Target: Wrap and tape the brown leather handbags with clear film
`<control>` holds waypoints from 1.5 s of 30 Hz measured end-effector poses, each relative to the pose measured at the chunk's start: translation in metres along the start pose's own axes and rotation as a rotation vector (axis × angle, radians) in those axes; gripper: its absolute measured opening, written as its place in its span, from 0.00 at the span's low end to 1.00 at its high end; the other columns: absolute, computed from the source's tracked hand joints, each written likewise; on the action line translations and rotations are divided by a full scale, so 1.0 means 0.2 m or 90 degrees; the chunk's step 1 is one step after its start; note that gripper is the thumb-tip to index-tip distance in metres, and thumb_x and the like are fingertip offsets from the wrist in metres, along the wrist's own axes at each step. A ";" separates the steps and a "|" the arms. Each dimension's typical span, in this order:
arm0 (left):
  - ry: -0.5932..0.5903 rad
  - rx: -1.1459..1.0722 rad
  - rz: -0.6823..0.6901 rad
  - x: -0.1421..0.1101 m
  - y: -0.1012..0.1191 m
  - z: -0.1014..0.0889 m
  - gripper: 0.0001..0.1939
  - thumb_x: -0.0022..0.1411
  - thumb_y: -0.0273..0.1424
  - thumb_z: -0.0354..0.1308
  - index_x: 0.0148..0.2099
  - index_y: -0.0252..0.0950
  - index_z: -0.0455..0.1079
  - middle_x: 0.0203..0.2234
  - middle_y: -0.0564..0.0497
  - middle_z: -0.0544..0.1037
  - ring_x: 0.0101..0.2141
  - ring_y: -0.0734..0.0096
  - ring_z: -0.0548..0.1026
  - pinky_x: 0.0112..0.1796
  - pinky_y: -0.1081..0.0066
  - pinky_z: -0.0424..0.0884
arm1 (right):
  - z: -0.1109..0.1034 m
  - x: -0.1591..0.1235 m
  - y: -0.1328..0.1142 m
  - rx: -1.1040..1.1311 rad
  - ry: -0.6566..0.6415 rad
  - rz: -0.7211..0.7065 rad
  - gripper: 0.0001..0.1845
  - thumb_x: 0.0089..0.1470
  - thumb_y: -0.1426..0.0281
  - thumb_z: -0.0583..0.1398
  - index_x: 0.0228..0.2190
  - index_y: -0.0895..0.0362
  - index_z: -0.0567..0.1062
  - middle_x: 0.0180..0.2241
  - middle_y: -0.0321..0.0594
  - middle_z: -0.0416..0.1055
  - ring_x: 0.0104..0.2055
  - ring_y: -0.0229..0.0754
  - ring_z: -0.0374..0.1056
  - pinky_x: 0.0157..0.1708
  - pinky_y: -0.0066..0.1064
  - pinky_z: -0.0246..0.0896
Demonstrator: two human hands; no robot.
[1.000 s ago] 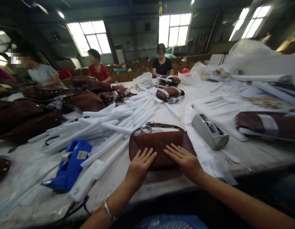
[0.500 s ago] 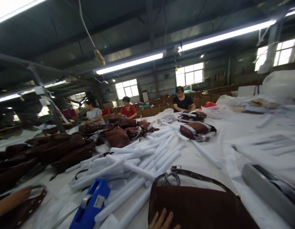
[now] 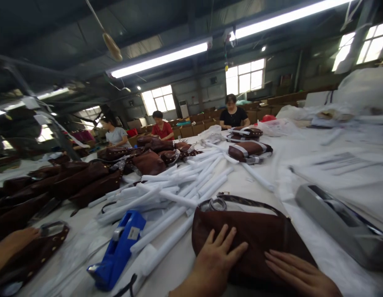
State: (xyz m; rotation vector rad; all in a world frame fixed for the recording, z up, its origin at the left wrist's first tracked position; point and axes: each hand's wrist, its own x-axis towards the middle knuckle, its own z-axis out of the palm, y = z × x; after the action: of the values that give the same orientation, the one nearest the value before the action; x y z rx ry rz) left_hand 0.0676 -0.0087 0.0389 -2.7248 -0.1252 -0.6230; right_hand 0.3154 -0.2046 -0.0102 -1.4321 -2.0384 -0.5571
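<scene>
A dark brown handbag lies flat on the white-covered table right in front of me, its strap curving along the far edge. My left hand rests on the bag with its fingers spread. Flat on the bag's right part lies my right hand, fingers stretched out and close together. Neither hand grips anything. To the left of the bag stands a blue tape dispenser, beside a heap of white foam-like rolls. The bag's near edge is partly hidden by my hands.
A co-worker's hand holds a studded brown bag at far left. Several brown bags are piled behind it. A grey tape dispenser stands at right. Wrapped bags lie farther back. Several people work across the table.
My left hand has moved up farther onto the bag, and my right hand has come into view on it. The camera has tilted down.
</scene>
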 end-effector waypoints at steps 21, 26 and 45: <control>-0.034 -0.383 -0.163 0.02 0.03 -0.16 0.24 0.67 0.31 0.53 0.64 0.41 0.66 0.64 0.50 0.65 0.66 0.60 0.59 0.64 0.53 0.58 | 0.15 0.43 -0.12 -0.144 -0.170 0.187 0.30 0.70 0.61 0.52 0.68 0.55 0.54 0.70 0.44 0.44 0.71 0.56 0.37 0.68 0.59 0.32; 0.094 -0.239 -0.254 0.10 -0.02 -0.07 0.25 0.73 0.35 0.49 0.69 0.39 0.59 0.68 0.46 0.58 0.68 0.56 0.52 0.67 0.49 0.47 | 0.14 0.45 -0.12 -0.138 -0.174 0.199 0.30 0.69 0.63 0.52 0.68 0.55 0.54 0.70 0.44 0.44 0.71 0.55 0.37 0.69 0.59 0.31; 0.048 -0.187 -0.243 -0.01 0.03 0.21 0.25 0.72 0.38 0.50 0.68 0.43 0.60 0.69 0.47 0.54 0.68 0.52 0.52 0.67 0.45 0.41 | 0.01 0.31 -0.12 -0.178 -0.129 0.274 0.35 0.68 0.57 0.52 0.69 0.55 0.48 0.71 0.46 0.39 0.71 0.60 0.37 0.67 0.59 0.38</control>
State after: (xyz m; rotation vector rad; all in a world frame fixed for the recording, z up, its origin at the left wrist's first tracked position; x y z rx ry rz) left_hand 0.0838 0.0008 0.0004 -2.9779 -0.5882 -0.9103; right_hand 0.2770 -0.1665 0.0294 -2.0997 -1.7627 -0.5414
